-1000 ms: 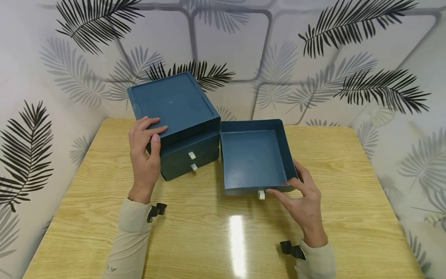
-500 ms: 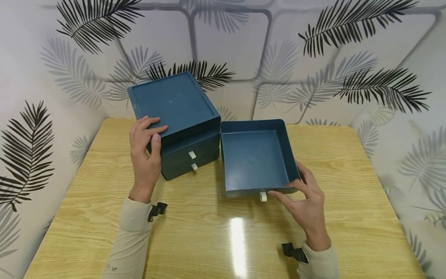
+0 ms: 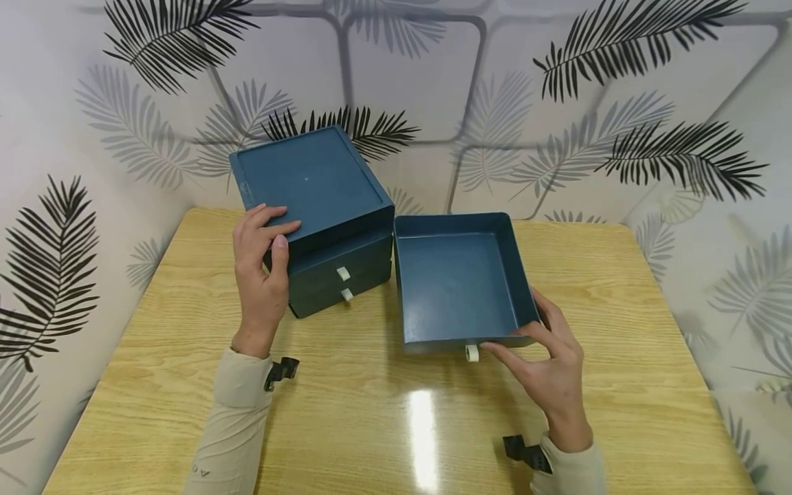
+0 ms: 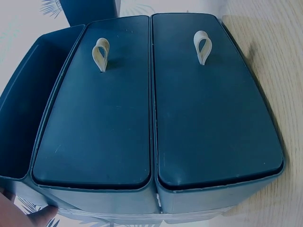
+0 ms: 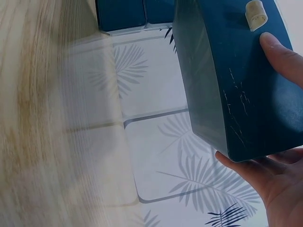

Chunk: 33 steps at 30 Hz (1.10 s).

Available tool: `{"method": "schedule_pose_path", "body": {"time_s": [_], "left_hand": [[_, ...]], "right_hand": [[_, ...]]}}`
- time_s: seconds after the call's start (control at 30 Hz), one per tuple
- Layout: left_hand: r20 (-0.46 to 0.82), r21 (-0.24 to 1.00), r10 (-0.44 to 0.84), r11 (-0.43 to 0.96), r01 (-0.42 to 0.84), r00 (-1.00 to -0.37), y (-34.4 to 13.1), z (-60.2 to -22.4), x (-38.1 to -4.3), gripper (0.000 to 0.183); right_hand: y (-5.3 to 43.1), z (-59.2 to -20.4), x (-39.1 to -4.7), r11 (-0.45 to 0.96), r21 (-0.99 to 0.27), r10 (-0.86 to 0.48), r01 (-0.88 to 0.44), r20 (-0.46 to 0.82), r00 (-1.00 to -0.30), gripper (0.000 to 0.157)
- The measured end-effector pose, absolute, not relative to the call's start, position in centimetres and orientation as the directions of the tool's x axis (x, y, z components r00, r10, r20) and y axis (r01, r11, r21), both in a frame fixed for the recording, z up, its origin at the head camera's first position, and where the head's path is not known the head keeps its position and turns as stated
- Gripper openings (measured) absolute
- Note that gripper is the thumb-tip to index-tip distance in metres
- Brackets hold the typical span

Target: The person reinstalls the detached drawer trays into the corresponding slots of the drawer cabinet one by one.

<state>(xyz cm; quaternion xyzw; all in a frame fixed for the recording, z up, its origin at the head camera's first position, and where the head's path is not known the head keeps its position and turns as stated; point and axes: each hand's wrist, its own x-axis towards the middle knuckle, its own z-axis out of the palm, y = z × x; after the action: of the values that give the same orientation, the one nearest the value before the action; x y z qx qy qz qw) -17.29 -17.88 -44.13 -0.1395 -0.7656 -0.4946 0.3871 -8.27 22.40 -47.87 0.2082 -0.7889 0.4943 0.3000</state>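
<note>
A dark blue drawer cabinet (image 3: 309,182) stands at the left, its top slot without a drawer. Below that slot, two drawer fronts with pale loop pulls (image 4: 203,47) are pushed in. My left hand (image 3: 260,278) rests on the cabinet's left front corner, fingers spread over the top and thumb near the front edge. Right of the cabinet, my right hand (image 3: 557,368) pinches a blue drawer (image 3: 458,289) by its front right corner. The thumb lies on the drawer's front beside its white pull (image 5: 256,15), with other fingers at the side. Nothing lies inside this drawer.
A light wood-grain table (image 3: 346,412) carries the cabinet. Behind it and at both sides rises a pale wall (image 3: 402,75) with leaf prints. The held drawer's back left corner is close to the cabinet's right front edge.
The held drawer and my right hand have shifted slightly to the right and towards me. My left hand has kept its place on the cabinet.
</note>
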Motion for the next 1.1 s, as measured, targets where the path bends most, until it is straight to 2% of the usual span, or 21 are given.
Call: {"method": "schedule_pose_path", "body": {"time_s": [0.2,0.47,0.7,0.9,1.1], "left_hand": [[0.729,0.649,-0.167,0.477,0.593,-0.663,-17.8,-44.2,-17.3,0.036],[0.726,0.653,-0.171,0.477,0.588,-0.667,-17.8,-44.2,-17.2,0.035],[0.726,0.652,-0.172,0.48,0.587,-0.666,-17.8,-44.1,-17.2,0.035],[0.726,0.652,-0.171,0.48,0.587,-0.666,-17.7,-44.2,-17.2,0.036],[0.728,0.653,-0.176,0.474,0.592,-0.662,-17.7,-44.2,-17.1,0.034]], "right_hand": [[22.5,-48.1,-8.0,0.421,-0.657,-0.029,-0.625,0.679,-0.733,0.043],[22.6,-48.1,-7.8,0.414,-0.649,-0.031,-0.639,0.691,-0.722,0.036],[22.6,-48.0,-7.6,0.402,-0.646,-0.024,-0.649,0.701,-0.712,0.044],[22.6,-47.7,-7.3,0.396,-0.653,-0.011,-0.646,0.7,-0.714,0.04],[22.6,-47.6,-7.1,0.392,-0.656,-0.011,-0.645,0.698,-0.716,0.044]]}}
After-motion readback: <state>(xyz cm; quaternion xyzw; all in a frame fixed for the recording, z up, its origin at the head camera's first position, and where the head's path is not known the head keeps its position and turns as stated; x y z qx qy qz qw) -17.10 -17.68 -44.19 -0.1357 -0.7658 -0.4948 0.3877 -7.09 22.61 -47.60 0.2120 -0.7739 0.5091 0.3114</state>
